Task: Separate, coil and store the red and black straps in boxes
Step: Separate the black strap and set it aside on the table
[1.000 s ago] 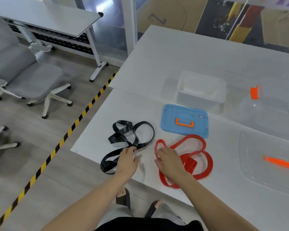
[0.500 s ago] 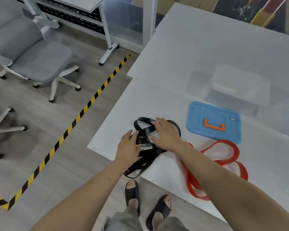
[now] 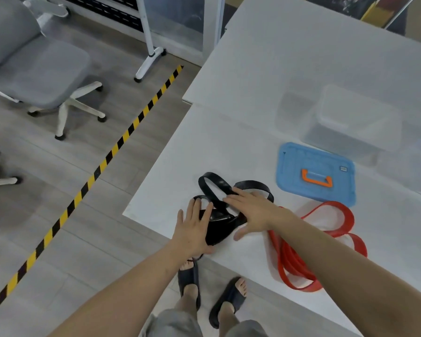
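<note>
Black strap [image 3: 216,188] under left hand [image 3: 192,229], right hand [image 3: 250,212].

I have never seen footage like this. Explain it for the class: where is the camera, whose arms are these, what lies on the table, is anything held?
No machine: a person wears a camera on the head, looking down at their own arms. The left hand and right hand lie flat, fingers straight, on a tangled black strap near the table edge; neither grips it. A red strap lies to its right. Behind are a blue lid and a clear box.
</note>
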Tool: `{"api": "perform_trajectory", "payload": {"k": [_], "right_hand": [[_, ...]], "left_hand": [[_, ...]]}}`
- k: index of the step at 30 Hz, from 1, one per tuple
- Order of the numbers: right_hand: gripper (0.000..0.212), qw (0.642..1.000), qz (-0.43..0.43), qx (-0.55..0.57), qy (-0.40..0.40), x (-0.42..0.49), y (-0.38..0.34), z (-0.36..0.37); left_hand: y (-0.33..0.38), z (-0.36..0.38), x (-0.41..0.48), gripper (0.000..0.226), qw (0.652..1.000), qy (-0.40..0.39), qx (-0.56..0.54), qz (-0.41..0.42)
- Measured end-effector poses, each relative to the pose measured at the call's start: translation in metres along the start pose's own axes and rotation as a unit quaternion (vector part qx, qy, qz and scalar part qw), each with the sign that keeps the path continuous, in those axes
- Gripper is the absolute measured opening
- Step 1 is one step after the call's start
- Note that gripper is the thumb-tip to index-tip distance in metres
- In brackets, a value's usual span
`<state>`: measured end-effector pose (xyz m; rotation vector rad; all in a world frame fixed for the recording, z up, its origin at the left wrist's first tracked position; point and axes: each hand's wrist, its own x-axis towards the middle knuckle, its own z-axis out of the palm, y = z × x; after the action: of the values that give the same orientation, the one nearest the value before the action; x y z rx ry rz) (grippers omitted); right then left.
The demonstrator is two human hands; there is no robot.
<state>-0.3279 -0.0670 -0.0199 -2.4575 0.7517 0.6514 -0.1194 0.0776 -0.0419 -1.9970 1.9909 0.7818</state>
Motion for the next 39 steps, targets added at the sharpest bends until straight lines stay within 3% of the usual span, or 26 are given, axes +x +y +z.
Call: {"api": "perform_trajectory", "payload": {"k": [3, 9, 12, 18, 24, 30, 35, 39], "right_hand": [[0.119, 0.997, 0.004, -0.074, 0.002, 0.0, 0.0, 0.006], [0.067, 0.991, 0.018, -0.105, 0.083, 0.018, -0.025, 0.015], [0.047, 0.99, 0.028, -0.103, 0.096, 0.02, -0.031, 0.011], [0.037, 0.987, 0.053, -0.027, 0.152, 0.004, -0.042, -0.012], [0.041, 0.955, 0.057, 0.059, 0.286, -0.056, -0.058, -0.054], [0.048, 0.896, 0.149, 0.109, 0.404, -0.163, -0.064, -0.069], [0.049, 0.833, 0.224, 0.105, 0.495, -0.254, -0.06, -0.055], [0.051, 0.801, 0.29, 0.14, 0.505, -0.317, -0.039, -0.027]], "left_hand": [[-0.006, 0.001, 0.001, 0.117, 0.998, 0.054, -0.015, 0.019], [-0.021, -0.003, -0.006, 0.101, 0.993, 0.109, -0.045, 0.019], [-0.025, -0.008, -0.008, 0.099, 0.993, 0.094, -0.068, -0.002], [-0.042, -0.031, -0.013, 0.088, 0.982, 0.076, -0.17, 0.013], [-0.032, -0.077, -0.024, 0.062, 0.944, 0.19, -0.241, 0.118], [0.044, -0.143, -0.034, 0.056, 0.898, 0.222, -0.306, 0.223], [0.132, -0.163, -0.036, 0.054, 0.884, 0.182, -0.299, 0.311], [0.201, -0.161, -0.046, 0.057, 0.878, 0.137, -0.296, 0.349]]}}
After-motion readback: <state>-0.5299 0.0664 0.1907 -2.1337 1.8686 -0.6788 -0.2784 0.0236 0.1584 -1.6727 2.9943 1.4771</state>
